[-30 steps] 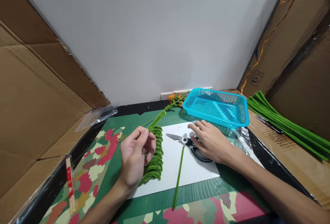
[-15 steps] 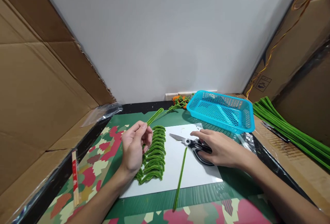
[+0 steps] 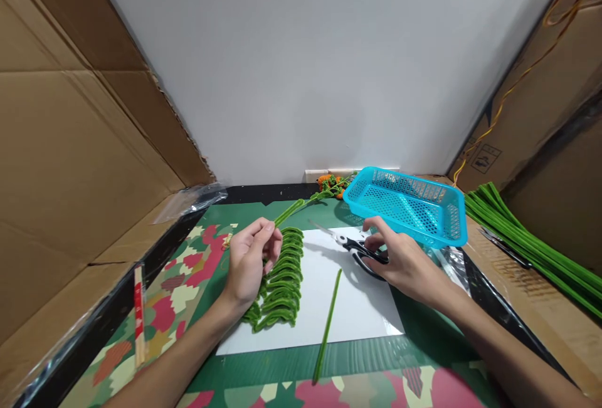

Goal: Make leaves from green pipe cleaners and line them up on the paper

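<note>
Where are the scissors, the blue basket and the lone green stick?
Scissors (image 3: 342, 240), head view: the pivot.
Blue basket (image 3: 399, 205), head view: holey bottom.
Lone green stick (image 3: 328, 326), head view: its middle.

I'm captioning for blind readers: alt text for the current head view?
Left hand pinches a green strip, right hand grips scissors over a white sheet. A column of curved green pieces lies on it, with a blue basket beyond.

A strip row (image 3: 285, 279) lies left on paper (image 3: 362, 315) (basket (image 3: 399, 204) behind, rightward).
</note>
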{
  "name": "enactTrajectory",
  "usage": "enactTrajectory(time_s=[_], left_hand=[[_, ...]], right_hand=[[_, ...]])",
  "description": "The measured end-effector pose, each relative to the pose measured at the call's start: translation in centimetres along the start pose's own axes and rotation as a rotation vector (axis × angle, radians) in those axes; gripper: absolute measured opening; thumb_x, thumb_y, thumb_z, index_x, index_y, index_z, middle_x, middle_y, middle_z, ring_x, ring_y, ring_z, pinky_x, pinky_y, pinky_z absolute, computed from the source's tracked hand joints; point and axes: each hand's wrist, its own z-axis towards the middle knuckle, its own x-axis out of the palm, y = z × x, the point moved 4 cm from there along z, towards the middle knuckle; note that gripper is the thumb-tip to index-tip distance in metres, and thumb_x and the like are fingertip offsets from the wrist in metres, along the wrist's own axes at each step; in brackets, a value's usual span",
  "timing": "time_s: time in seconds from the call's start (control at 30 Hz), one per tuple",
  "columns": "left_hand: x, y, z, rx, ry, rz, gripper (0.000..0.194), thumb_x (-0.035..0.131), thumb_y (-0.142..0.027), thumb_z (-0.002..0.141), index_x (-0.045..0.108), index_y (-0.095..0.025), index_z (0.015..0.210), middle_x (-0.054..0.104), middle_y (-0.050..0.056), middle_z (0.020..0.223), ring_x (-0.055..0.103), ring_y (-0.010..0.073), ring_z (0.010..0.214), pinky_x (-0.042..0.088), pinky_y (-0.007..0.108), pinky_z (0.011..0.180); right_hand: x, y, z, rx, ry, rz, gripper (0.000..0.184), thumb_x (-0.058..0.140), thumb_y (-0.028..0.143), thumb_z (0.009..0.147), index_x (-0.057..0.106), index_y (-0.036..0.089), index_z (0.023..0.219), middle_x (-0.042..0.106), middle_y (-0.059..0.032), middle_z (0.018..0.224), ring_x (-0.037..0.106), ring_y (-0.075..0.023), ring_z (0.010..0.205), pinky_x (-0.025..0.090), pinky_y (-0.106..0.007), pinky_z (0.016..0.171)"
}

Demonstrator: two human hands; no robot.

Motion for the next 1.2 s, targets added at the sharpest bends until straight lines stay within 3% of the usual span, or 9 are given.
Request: enactTrajectory(time_s=[0.07,0.2,0.33,0.43,0.53,0.67,0.77,1.0,1.2], left_hand=[[-0.3,0.0,0.2,0.005,-0.009,-0.017,0.029,0.064,-0.038,0.098,0.062,-0.019,0.076,0.053,-0.003,0.055,0.040,0.0075,0.041,0.028,0.013,0.035],[-0.4,-0.1,0.4,-0.007,-0.003,-0.072,0.029,0.064,-0.040,0.097,0.060,-0.019,0.077,0.052,-0.004,0.055,0.038,0.0067,0.040,0.027,0.013,0.035],[-0.2,-0.2,0.2,-0.042,0.022,-0.142,0.030,0.068,-0.041,0.095,0.058,-0.019,0.076,0.052,-0.005,0.055,0.037,0.0060,0.040,0.026,0.013,0.035],[0.0,-0.4,0.1,-0.072,0.051,-0.211,0.030,0.068,-0.039,0.095,0.056,-0.018,0.076,0.053,-0.006,0.056,0.036,0.0046,0.038,0.025,0.013,0.035],[0.2,-0.8,0.1,-0.104,0.098,-0.293,0.032,0.069,-0.038,0.094,0.052,-0.019,0.074,0.053,-0.006,0.056,0.035,0.0040,0.036,0.025,0.013,0.035],[0.3,-1.2,-0.1,-0.163,0.173,-0.395,0.034,0.072,-0.036,0.093,0.051,-0.018,0.072,0.051,-0.006,0.053,0.034,0.0039,0.035,0.025,0.014,0.036],[0.3,-1.2,-0.4,-0.219,0.223,-0.472,0.034,0.073,-0.036,0.093,0.054,-0.017,0.073,0.050,-0.007,0.053,0.034,0.0036,0.034,0.026,0.015,0.036],[0.6,-1.3,-0.8,-0.344,0.328,-0.613,0.039,0.075,-0.035,0.093,0.051,-0.018,0.069,0.044,-0.009,0.051,0.031,0.0044,0.035,0.036,0.018,0.039],[1.0,-0.7,-1.4,-0.391,0.370,-0.664,0.040,0.077,-0.036,0.093,0.051,-0.018,0.068,0.040,-0.010,0.049,0.029,0.0041,0.037,0.034,0.018,0.042]], right_hand=[[0.0,-0.5,0.3,0.061,-0.037,0.335,0.040,0.073,0.033,0.091,0.045,0.026,0.118,0.074,-0.0052,0.098,0.067,-0.0196,0.079,0.049,-0.033,0.068],[0.9,-0.4,0.8,0.222,0.001,0.996,0.060,0.091,0.042,0.078,0.043,0.027,0.110,0.076,-0.0031,0.095,0.069,-0.0173,0.077,0.050,-0.028,0.068],[2.1,1.4,0.4,0.225,0.100,1.267,0.060,0.093,0.043,0.078,0.051,0.025,0.117,0.076,-0.0071,0.100,0.073,-0.0201,0.087,0.052,-0.030,0.076],[3.3,2.7,-0.3,0.199,0.198,1.325,0.062,0.088,0.040,0.085,0.050,0.029,0.132,0.074,-0.0062,0.102,0.073,-0.0196,0.089,0.055,-0.033,0.083],[3.9,3.2,-0.7,0.147,0.259,1.339,0.076,0.091,0.041,0.081,0.048,0.033,0.143,0.072,-0.0037,0.099,0.070,-0.0183,0.082,0.057,-0.035,0.081],[3.7,2.6,-0.8,0.088,0.194,1.278,0.080,0.096,0.058,0.067,0.063,0.029,0.134,0.069,-0.0030,0.089,0.062,-0.0156,0.070,0.050,-0.028,0.064],[3.7,2.0,-1.1,0.054,0.272,1.200,0.081,0.097,0.066,0.059,0.072,0.025,0.125,0.071,-0.0055,0.085,0.058,-0.0158,0.062,0.041,-0.027,0.056],[4.5,2.5,-1.7,-0.137,0.447,1.166,0.092,0.080,0.081,0.072,0.067,0.020,0.140,0.072,-0.0093,0.088,0.057,-0.0186,0.074,0.044,-0.031,0.071],[5.1,2.8,-1.5,-0.152,0.490,1.189,0.090,0.071,0.083,0.079,0.064,0.016,0.139,0.068,-0.0077,0.085,0.054,-0.0159,0.070,0.040,-0.027,0.066]])
